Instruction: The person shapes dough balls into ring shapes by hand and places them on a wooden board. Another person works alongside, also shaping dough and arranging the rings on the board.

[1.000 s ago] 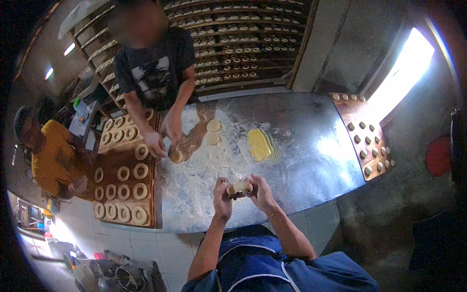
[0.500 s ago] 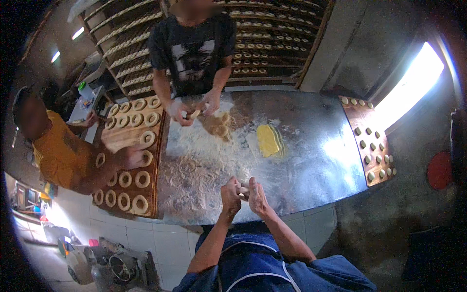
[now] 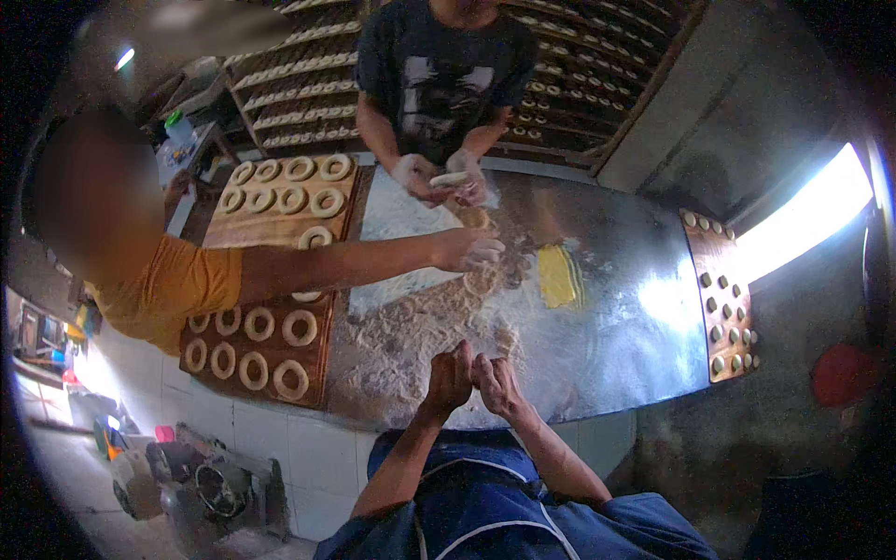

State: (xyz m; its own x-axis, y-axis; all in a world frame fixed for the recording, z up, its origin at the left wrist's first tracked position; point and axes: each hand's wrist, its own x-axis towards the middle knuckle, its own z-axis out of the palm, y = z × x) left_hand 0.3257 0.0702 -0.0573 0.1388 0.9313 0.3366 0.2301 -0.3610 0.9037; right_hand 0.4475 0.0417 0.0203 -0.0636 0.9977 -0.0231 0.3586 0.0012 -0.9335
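My left hand (image 3: 451,379) and my right hand (image 3: 497,385) are closed side by side above the near edge of the metal table (image 3: 611,345), thumbs and knuckles almost touching. Their fingers curl round a piece of dough, which showed pale between them half a second ago; now the fingers hide it. Loose flour (image 3: 411,341) is spread over the table just past my hands. Farther off to the right lies a yellow slab of fat (image 3: 559,276), smeared along its side.
A wooden board (image 3: 266,219) of dough rings lies left, a smaller board (image 3: 717,252) of dough rounds right. A co-worker's arm (image 3: 355,264) in a yellow sleeve reaches across from the left. Opposite, another person's hands (image 3: 448,180) hold dough. Racks (image 3: 299,93) of rings stand behind.
My hands have closed in so the dough is covered. The yellow-sleeved arm has swung from the ring board to over the floured table. The view has shifted slightly.
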